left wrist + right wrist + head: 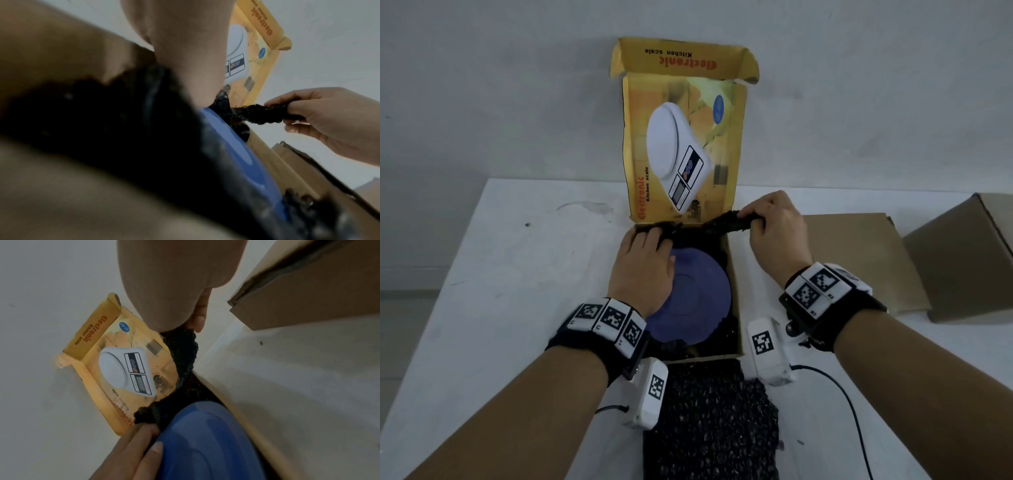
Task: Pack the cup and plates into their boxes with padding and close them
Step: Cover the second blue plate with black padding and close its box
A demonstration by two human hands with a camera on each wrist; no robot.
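Observation:
A blue plate (698,298) lies in the open yellow kitchen-scale box (734,291), on black bubble-wrap padding (722,222) that lines the box. The box lid (681,147) stands upright behind it. My left hand (650,236) grips the padding's far edge at the box's back left corner, with the thumb against the plate (205,443). My right hand (755,219) pinches the same far edge at the back right and holds it lifted above the box rim. Between both hands the padding (263,113) stretches as a bunched strip. No cup is in view.
The near end of the padding (709,421) hangs out over the box front onto the white table (517,274). A flat brown cardboard piece (859,260) lies right of the box, and a brown cardboard box (962,260) stands at the far right. A wall rises behind.

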